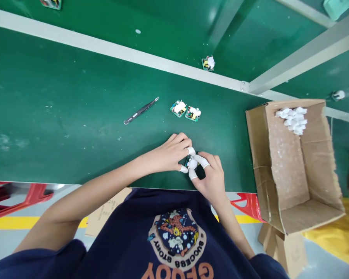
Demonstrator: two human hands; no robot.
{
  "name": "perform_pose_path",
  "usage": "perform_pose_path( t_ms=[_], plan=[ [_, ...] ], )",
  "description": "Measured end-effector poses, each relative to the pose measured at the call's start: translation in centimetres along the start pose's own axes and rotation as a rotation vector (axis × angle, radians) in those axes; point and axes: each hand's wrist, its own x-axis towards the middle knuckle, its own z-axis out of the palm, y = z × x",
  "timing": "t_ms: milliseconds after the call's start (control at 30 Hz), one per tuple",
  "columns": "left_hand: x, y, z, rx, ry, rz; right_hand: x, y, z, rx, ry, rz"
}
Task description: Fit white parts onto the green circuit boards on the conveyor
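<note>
Down by the near edge of the green table (61, 116), a small green circuit board (190, 161) with a white part on it was pinched between both hands. The left hand (171, 153) and the right hand (212, 178) closed on it from opposite sides, seemingly to steady so small a piece, and white rubber cots covered the gripping fingertips (202, 160). Beyond lay two similar green boards (185, 109) and black metal tweezers (141, 111), all within reach, and to the right stood an open brown cardboard box (291, 162) holding white foam pieces (293, 119).
</note>
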Motion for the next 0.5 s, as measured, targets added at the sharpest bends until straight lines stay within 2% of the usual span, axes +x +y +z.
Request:
perform_pose_path(
  t_ms=[100, 300, 500],
  plan=[
    [0.1, -0.1, 0.0, -0.016, -0.006, -0.011, 0.3, 0.5, 0.0, 0.032, 0.006, -0.038],
    [0.3, -0.2, 0.2, -0.018, 0.002, -0.024, 0.6, 1.4, -0.5, 0.158, -0.103, -0.024],
    [0.4, -0.2, 0.2, -0.002, 0.0, -0.032, 1.0, 2.2, -0.6, 0.279, -0.072, -0.033]
  ],
)
